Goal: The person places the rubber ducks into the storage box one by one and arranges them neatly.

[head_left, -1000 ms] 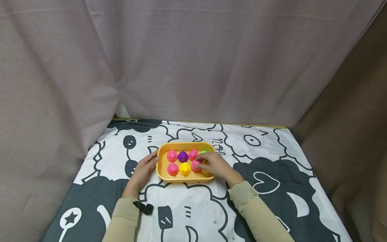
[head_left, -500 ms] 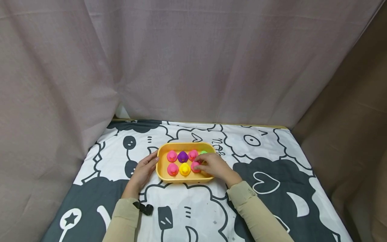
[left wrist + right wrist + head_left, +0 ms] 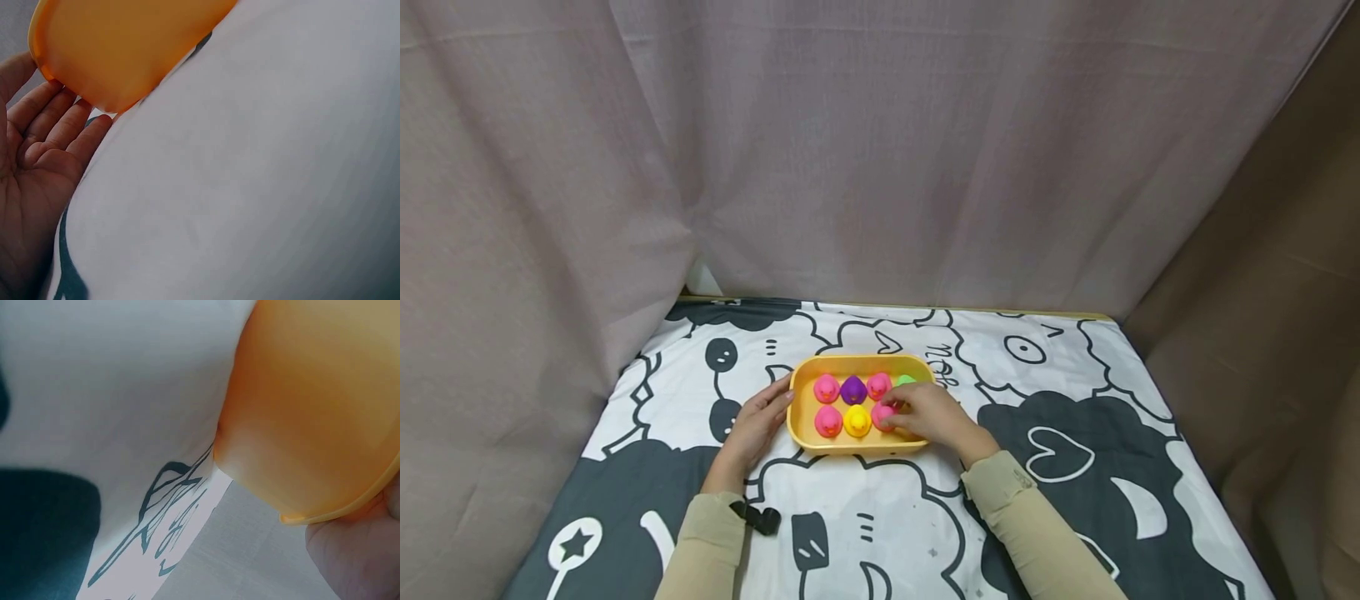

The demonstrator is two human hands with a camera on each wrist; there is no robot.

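Note:
A yellow tray (image 3: 865, 447) holds several small rubber ducks in two rows. Pink (image 3: 827, 387), purple (image 3: 853, 390) and another pink duck sit along the back, with a green duck (image 3: 906, 380) partly covered by the right hand. In front are a pink duck (image 3: 828, 421), a yellow duck (image 3: 857, 421) and a third, pink duck (image 3: 882, 416). My right hand (image 3: 928, 412) reaches over the tray's right end and pinches that front pink duck between thumb and fingers. With fingers extended, my left hand (image 3: 758, 421) touches the tray's left end; the left wrist view shows its fingertips against the outer wall.
A black-and-white cartoon-patterned cloth (image 3: 857, 533) covers the table under the tray. Pinkish-grey curtains (image 3: 880, 167) hang behind the table and at its sides. A black strap (image 3: 758, 517) with a small device is on the left wrist.
The pinched pink duck and the yellow duck beside it have shifted very slightly left with the right hand. My left hand and the tray hold nearly the same place.

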